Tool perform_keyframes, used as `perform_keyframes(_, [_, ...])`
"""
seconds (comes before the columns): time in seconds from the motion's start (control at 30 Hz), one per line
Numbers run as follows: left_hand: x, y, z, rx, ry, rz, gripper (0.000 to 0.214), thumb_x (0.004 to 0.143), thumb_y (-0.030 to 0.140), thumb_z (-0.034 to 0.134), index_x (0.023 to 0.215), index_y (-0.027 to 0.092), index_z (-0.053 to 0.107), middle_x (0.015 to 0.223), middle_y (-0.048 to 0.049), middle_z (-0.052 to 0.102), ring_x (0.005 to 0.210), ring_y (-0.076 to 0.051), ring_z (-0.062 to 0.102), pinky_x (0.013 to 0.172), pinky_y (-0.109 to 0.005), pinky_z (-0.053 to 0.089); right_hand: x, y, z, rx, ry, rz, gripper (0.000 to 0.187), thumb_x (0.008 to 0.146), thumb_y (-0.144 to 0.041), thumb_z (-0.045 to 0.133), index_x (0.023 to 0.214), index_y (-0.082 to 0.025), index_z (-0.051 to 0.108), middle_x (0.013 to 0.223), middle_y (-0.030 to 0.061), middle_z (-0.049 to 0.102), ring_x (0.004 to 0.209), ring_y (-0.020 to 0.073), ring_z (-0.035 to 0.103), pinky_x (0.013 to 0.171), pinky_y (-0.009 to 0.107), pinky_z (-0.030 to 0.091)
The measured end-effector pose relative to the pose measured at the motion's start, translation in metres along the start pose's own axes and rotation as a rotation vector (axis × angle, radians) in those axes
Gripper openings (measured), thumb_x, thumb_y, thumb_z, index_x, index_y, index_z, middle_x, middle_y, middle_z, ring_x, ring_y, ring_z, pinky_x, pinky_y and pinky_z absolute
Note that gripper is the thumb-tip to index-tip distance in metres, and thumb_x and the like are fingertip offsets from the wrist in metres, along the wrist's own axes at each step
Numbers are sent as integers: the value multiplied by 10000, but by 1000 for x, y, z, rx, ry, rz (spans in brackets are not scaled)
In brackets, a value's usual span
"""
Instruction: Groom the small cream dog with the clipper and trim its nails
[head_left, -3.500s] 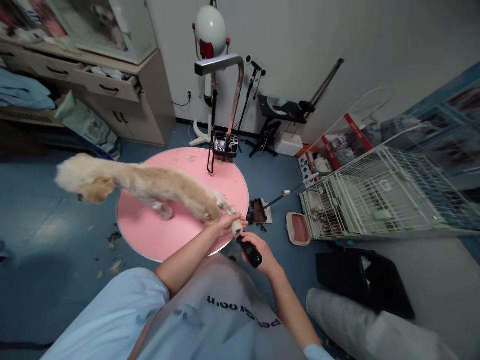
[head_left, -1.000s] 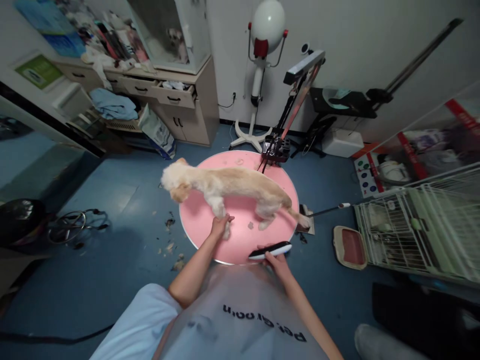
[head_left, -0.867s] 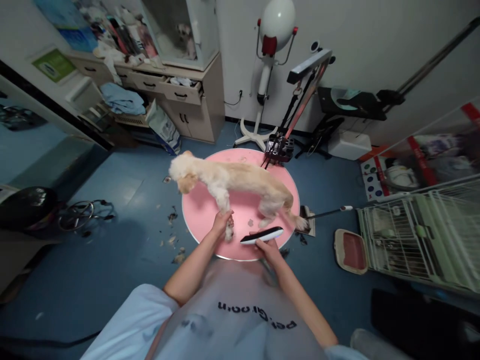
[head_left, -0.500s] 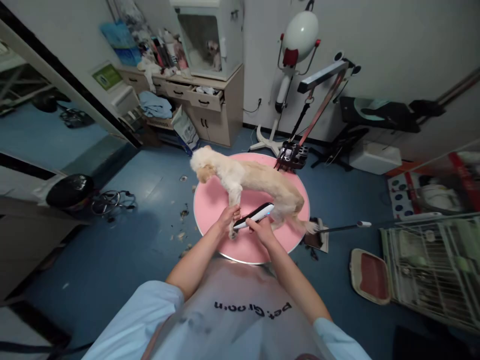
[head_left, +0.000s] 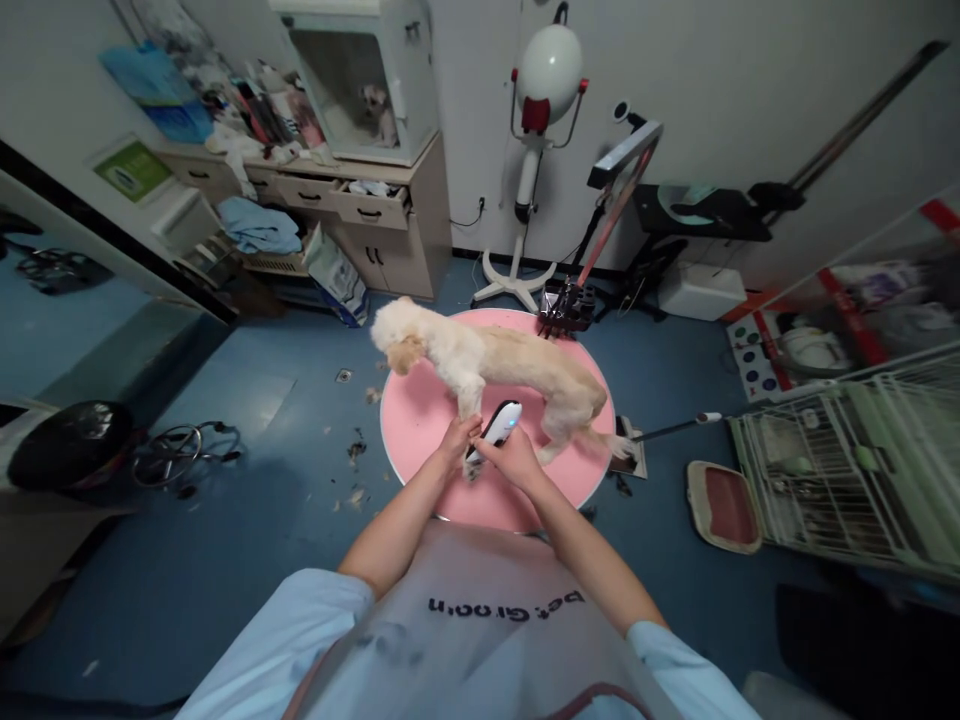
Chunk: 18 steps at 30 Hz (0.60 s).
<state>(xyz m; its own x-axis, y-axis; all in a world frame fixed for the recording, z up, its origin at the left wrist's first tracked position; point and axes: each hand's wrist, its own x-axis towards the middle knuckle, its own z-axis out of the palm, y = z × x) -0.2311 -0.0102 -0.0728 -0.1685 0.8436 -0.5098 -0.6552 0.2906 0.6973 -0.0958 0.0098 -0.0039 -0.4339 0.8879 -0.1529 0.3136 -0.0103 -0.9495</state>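
A small cream dog (head_left: pixel 495 365) stands on a round pink grooming table (head_left: pixel 420 420), its head toward the left. My left hand (head_left: pixel 454 440) grips the lower part of the dog's near front leg. My right hand (head_left: pixel 514 460) holds a black-and-white clipper (head_left: pixel 496 425), its tip against the same front paw, right beside my left hand. Both hands are close together at the table's near edge.
A metal grooming arm (head_left: pixel 615 190) and a tool holder (head_left: pixel 566 305) stand at the table's far side. A white wire cage (head_left: pixel 847 470) and a pink tray (head_left: pixel 724 505) lie to the right. A dryer stand (head_left: pixel 536 120), a drawer cabinet (head_left: pixel 375 220) and fur clippings (head_left: pixel 352 450) on the blue floor surround the table.
I let go of the hind leg and took the front leg as the dog moved fully onto the table. My right hand brought the clipper from the table's edge up to that paw.
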Motion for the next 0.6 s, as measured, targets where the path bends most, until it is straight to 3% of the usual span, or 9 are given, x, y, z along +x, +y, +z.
perform_keyframes(0.1, [5, 3, -3, 38, -9, 65, 421, 658, 389, 792, 640, 204, 414, 457, 99, 342, 406, -58, 343, 451, -207, 278, -5, 11, 11, -2, 77, 3, 221, 679, -388, 724, 663, -206, 600, 574, -4, 627, 586, 172, 593, 504, 227, 418])
perform_keyframes(0.2, [9, 7, -3, 50, -31, 46, 412, 678, 396, 761, 635, 216, 393, 423, 105, 313, 382, -55, 308, 432, -214, 255, -11, 21, 20, -10, 137, 39, 205, 681, -363, 718, 626, -210, 594, 556, 3, 628, 574, 179, 596, 531, 248, 451])
perform_keyframes(0.4, [17, 8, -7, 52, -47, -27, 400, 675, 402, 733, 642, 236, 371, 423, 107, 300, 374, -70, 285, 428, -224, 255, -20, 34, 32, 144, 193, 9, 189, 689, -316, 692, 846, -210, 693, 767, 46, 724, 754, 235, 670, 703, 325, 536])
perform_keyframes(0.5, [31, 13, -17, 338, 9, -7, 294, 709, 373, 701, 623, 220, 465, 460, 46, 436, 430, -122, 417, 485, -246, 324, -26, 49, 24, 208, 115, 42, 213, 651, -280, 719, 849, -210, 682, 810, 43, 726, 757, 228, 666, 714, 330, 532])
perform_keyframes(0.6, [51, 28, -29, 724, 78, 22, 188, 675, 269, 741, 622, 205, 573, 542, -28, 572, 632, -224, 603, 583, -254, 372, -35, 68, 11, 303, 151, 127, 278, 667, -317, 738, 907, -200, 663, 908, 59, 727, 726, 203, 641, 680, 327, 525])
